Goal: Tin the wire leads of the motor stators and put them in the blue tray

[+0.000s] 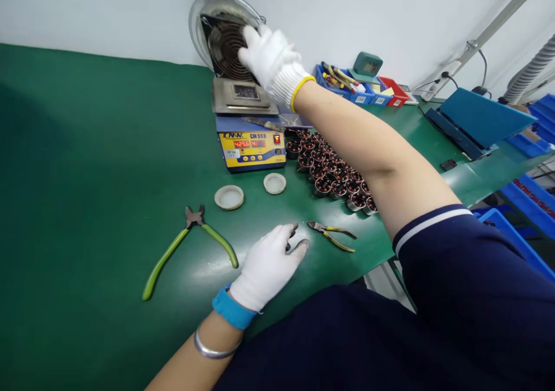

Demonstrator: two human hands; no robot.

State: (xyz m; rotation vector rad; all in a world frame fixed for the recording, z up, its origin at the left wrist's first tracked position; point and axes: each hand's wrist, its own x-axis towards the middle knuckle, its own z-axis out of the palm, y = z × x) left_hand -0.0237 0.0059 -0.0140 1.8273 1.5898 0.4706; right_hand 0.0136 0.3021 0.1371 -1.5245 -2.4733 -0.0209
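Observation:
My right hand [271,60], in a white glove, reaches far across the green mat to the round metal fan [221,41] at the back wall, its fingers bent against the grille. My left hand [267,265], gloved too, rests on the mat near me, with thumb and forefinger pinched on a small dark part [289,242]. Small yellow-handled tweezers-like cutters [333,235] lie just right of it. Green-handled pliers [191,246] lie open to its left. A blue and yellow solder pot unit [250,142] stands under my right wrist.
Several small round copper-wound coils [332,174] are grouped under my right forearm. Two white round lids [229,196] lie before the unit. Blue and red parts bins [368,93] stand at the back right, a blue tray [481,116] beyond. The mat's edge runs at the right.

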